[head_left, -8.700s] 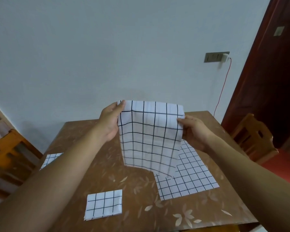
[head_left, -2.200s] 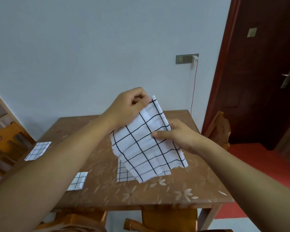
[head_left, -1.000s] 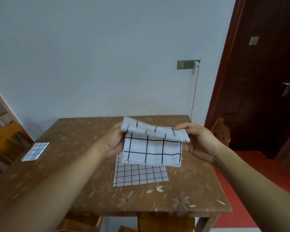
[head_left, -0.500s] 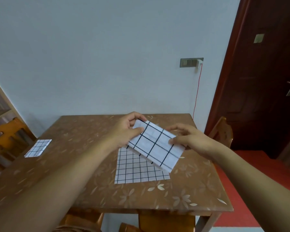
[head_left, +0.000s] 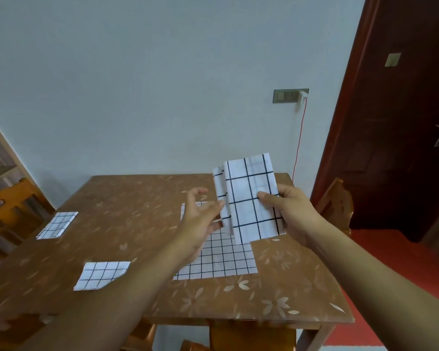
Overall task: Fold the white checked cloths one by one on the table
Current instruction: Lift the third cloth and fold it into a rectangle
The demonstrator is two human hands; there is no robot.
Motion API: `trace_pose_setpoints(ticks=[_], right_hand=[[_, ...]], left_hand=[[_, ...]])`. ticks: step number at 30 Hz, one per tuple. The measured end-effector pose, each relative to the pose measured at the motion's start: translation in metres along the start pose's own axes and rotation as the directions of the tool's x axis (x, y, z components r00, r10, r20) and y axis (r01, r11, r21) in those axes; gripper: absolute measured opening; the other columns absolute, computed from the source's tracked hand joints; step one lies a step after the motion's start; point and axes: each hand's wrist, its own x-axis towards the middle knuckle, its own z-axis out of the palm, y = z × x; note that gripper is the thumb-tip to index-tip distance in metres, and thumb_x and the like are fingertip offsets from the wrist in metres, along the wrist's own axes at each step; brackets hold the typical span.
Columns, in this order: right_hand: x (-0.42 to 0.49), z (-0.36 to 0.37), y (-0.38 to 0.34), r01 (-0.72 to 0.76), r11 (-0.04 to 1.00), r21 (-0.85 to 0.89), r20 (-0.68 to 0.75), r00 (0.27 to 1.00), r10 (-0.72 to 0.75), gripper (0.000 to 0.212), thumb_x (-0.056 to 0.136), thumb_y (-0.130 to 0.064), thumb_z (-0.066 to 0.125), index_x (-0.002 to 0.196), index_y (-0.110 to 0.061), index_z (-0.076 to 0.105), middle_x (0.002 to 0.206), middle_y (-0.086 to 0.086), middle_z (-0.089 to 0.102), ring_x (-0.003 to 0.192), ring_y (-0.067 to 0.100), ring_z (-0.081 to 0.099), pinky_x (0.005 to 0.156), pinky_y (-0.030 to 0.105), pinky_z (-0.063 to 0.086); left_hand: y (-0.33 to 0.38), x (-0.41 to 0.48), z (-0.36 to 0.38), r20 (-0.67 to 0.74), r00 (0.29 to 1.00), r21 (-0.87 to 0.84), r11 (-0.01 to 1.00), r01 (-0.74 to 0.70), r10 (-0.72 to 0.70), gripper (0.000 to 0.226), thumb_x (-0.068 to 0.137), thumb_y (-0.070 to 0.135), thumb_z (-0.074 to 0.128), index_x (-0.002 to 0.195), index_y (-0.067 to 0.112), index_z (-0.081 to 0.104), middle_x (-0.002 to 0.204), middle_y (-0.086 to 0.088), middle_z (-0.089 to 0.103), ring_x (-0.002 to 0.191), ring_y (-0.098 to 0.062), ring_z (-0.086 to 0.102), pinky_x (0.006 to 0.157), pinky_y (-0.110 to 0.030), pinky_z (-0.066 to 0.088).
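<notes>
My right hand (head_left: pixel 288 211) grips a folded white checked cloth (head_left: pixel 249 196) and holds it upright above the right part of the brown table (head_left: pixel 127 224). My left hand (head_left: pixel 200 219) hovers just left of that cloth with fingers spread, holding nothing. Under both hands a flat, unfolded checked cloth (head_left: pixel 223 262) lies on the table, partly hidden by my left hand. A small folded cloth (head_left: pixel 102 274) lies near the front left. Another folded cloth (head_left: pixel 57 225) rests at the table's left edge.
A wooden chair (head_left: pixel 8 211) stands at the left of the table and another chair (head_left: pixel 336 201) at the right. A dark red door (head_left: pixel 403 122) is at the right. A red cable (head_left: pixel 299 140) hangs from a wall socket behind the table.
My left hand has let go of the folded cloth and drawn back to the left. My right hand now holds the cloth alone, turned upright and lifted higher.
</notes>
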Motion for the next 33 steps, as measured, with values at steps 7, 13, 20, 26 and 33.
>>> trace_pose_setpoints(ticks=[7, 13, 20, 26, 33], right_hand=[[0.001, 0.007, 0.009, 0.026, 0.996, 0.088, -0.008, 1.000, -0.026, 0.020, 0.101, -0.012, 0.065, 0.119, -0.008, 0.073, 0.110, 0.012, 0.080, 0.101, 0.031, 0.078, 0.082, 0.049, 0.064], [-0.001, 0.004, 0.012, -0.022, 0.988, 0.152, 0.004, 1.000, 0.022, 0.026, 0.105, -0.019, 0.061, 0.127, -0.008, 0.068, 0.117, 0.015, 0.078, 0.107, 0.036, 0.075, 0.092, 0.060, 0.060], [-0.004, 0.003, 0.013, -0.012, 0.981, 0.194, 0.016, 1.000, 0.010, 0.030, 0.107, -0.023, 0.056, 0.130, -0.007, 0.066, 0.120, 0.017, 0.076, 0.110, 0.036, 0.074, 0.091, 0.058, 0.060], [-0.004, 0.006, 0.019, 0.005, 0.984, 0.176, 0.034, 0.999, -0.011, 0.026, 0.103, -0.020, 0.062, 0.128, -0.010, 0.063, 0.118, 0.013, 0.077, 0.107, 0.032, 0.076, 0.083, 0.047, 0.064], [-0.004, 0.006, 0.025, 0.042, 0.997, 0.062, -0.023, 0.999, -0.041, 0.029, 0.096, -0.008, 0.071, 0.122, -0.009, 0.057, 0.106, 0.011, 0.080, 0.098, 0.033, 0.078, 0.072, 0.043, 0.064]], left_hand=[[-0.001, 0.002, 0.022, 0.041, 0.999, 0.145, 0.989, -0.039, 0.034, 0.041, 0.093, 0.020, 0.072, 0.127, 0.028, 0.049, 0.115, -0.001, 0.075, 0.094, -0.013, 0.075, 0.067, -0.027, 0.059], [-0.001, 0.010, 0.021, -0.009, 0.999, -0.033, 0.999, 0.038, -0.038, 0.047, 0.093, 0.013, 0.071, 0.132, 0.021, 0.048, 0.109, -0.005, 0.077, 0.098, -0.023, 0.075, 0.084, -0.047, 0.061], [0.005, 0.009, 0.028, 0.070, 0.994, -0.062, 0.994, 0.085, -0.081, 0.033, 0.094, 0.014, 0.069, 0.124, 0.010, 0.058, 0.118, -0.011, 0.074, 0.108, -0.030, 0.072, 0.088, -0.048, 0.060], [0.005, 0.011, 0.032, -0.009, 1.000, 0.132, 0.991, -0.018, 0.019, 0.017, 0.106, 0.025, 0.050, 0.114, 0.019, 0.064, 0.109, -0.001, 0.076, 0.101, -0.021, 0.074, 0.082, -0.043, 0.062], [0.007, 0.009, 0.024, 0.011, 0.990, 0.322, 0.937, -0.138, 0.142, 0.016, 0.110, 0.024, 0.035, 0.123, 0.027, 0.045, 0.110, 0.013, 0.062, 0.090, 0.009, 0.064, 0.062, -0.008, 0.050]])
